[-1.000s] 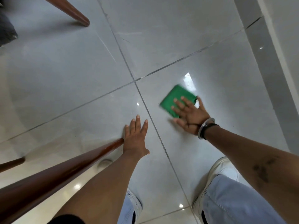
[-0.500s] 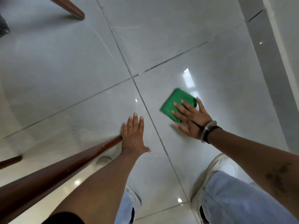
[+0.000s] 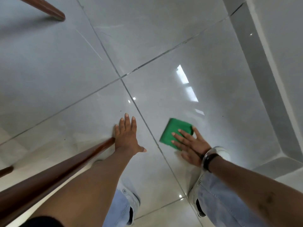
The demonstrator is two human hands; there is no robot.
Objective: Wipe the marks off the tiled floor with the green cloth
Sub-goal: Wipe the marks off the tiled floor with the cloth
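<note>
A folded green cloth (image 3: 174, 132) lies flat on the glossy grey tiled floor (image 3: 147, 38), just right of a grout line. My right hand (image 3: 190, 145) presses down on its near right part with fingers spread, a bangle and dark band on the wrist. My left hand (image 3: 127, 135) rests flat on the tile to the left of the grout line, fingers together and holding nothing. A few tiny dark specks dot the tiles near both hands.
A brown wooden furniture leg (image 3: 54, 171) slants in from the lower left and ends beside my left hand. Another leg (image 3: 49, 11) stands at the top left. A grey skirting and wall (image 3: 262, 79) run along the right. My shoes and jeans (image 3: 216, 203) sit at the bottom.
My right hand has slid the green cloth back toward me along the tile, away from the bright window reflection. My left hand stays planted on the floor.
</note>
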